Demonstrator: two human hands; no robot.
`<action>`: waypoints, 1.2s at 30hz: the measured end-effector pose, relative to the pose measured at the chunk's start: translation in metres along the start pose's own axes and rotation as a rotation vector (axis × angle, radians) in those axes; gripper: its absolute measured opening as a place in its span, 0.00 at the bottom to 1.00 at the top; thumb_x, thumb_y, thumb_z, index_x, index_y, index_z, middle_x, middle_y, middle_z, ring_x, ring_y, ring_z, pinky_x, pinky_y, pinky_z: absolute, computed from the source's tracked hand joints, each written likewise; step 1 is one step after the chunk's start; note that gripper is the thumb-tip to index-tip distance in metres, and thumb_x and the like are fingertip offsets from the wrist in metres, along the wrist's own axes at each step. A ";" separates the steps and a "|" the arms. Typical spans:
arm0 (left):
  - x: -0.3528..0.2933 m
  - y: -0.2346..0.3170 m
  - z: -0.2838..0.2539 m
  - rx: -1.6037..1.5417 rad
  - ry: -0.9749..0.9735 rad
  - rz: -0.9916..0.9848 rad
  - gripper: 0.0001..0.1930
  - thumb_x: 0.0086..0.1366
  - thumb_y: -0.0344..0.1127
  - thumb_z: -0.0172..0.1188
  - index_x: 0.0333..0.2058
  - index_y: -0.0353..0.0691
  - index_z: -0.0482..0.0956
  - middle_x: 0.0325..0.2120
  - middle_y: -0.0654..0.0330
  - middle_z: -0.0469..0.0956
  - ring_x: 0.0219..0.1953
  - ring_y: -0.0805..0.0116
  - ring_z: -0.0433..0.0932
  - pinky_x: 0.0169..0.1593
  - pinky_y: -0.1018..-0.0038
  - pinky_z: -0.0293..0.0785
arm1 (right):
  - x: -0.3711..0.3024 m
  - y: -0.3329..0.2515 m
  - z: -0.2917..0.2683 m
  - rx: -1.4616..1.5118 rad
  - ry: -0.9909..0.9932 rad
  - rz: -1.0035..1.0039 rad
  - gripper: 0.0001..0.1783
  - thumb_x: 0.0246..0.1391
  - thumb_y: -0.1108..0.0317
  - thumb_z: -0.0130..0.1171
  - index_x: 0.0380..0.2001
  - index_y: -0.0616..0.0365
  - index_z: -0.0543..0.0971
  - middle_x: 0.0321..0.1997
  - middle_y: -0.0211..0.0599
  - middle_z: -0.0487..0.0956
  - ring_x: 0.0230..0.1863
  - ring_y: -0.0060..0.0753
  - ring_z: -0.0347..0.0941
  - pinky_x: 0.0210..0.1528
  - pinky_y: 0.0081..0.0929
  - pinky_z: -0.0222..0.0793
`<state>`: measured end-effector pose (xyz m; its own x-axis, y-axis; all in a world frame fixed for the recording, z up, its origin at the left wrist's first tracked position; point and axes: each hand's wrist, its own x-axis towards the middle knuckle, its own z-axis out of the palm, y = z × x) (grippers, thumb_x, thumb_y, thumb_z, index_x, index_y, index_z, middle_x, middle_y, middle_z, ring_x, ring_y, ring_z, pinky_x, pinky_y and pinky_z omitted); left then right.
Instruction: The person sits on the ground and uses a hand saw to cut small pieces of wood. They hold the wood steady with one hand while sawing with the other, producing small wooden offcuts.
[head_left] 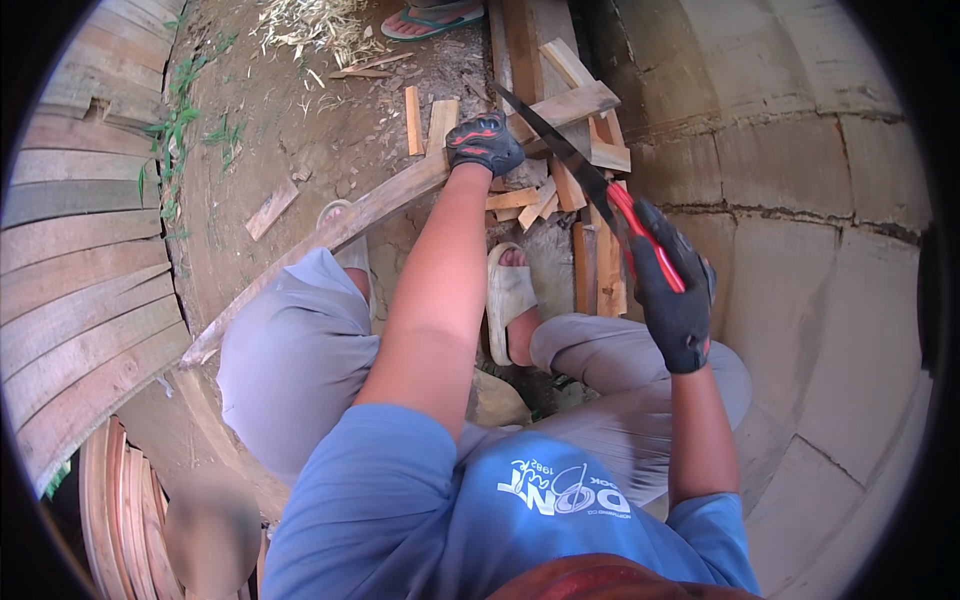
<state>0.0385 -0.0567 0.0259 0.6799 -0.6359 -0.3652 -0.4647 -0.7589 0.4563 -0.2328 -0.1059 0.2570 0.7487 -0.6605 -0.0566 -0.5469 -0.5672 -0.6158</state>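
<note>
A long wooden plank [385, 203] runs slantwise from the lower left to the upper right, passing by my left knee. My left hand [485, 143], in a black glove with red marks, is closed around the plank toward its far end. In my right hand [676, 290], also gloved, is a handsaw [560, 147] with a red handle and a dark blade. The blade crosses the plank just right of my left hand, pointing up and left. Whether its teeth touch the wood I cannot tell.
Several wood offcuts [605, 265] lie around and under the plank's far end. Shavings [312, 32] and another person's sandalled foot [432, 22] are at the top. A block wall [790, 270] stands right, slatted boards [85, 270] left, stacked planks [125, 520] lower left.
</note>
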 end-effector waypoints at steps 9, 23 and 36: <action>-0.002 0.005 -0.002 0.043 -0.022 0.026 0.27 0.61 0.50 0.61 0.56 0.44 0.84 0.55 0.46 0.85 0.59 0.46 0.84 0.62 0.55 0.79 | -0.028 0.006 -0.018 -0.035 0.012 -0.101 0.21 0.69 0.64 0.63 0.62 0.51 0.84 0.57 0.51 0.87 0.59 0.53 0.85 0.59 0.41 0.79; 0.011 0.005 0.014 0.096 -0.008 0.075 0.30 0.63 0.57 0.66 0.55 0.41 0.84 0.53 0.43 0.86 0.57 0.43 0.84 0.60 0.54 0.80 | 0.072 0.031 0.091 0.215 0.152 -0.274 0.21 0.70 0.58 0.59 0.62 0.49 0.83 0.53 0.47 0.87 0.52 0.53 0.85 0.57 0.44 0.79; 0.001 0.019 0.008 0.099 0.030 0.068 0.29 0.62 0.54 0.65 0.55 0.40 0.84 0.52 0.42 0.86 0.56 0.41 0.85 0.57 0.53 0.81 | 0.037 0.028 0.073 0.212 -0.032 0.006 0.24 0.71 0.59 0.58 0.67 0.44 0.81 0.55 0.45 0.87 0.50 0.51 0.85 0.55 0.42 0.81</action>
<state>0.0260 -0.0728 0.0271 0.6605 -0.6834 -0.3111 -0.5636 -0.7250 0.3960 -0.1934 -0.1101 0.1806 0.7594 -0.6453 -0.0835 -0.4624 -0.4450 -0.7669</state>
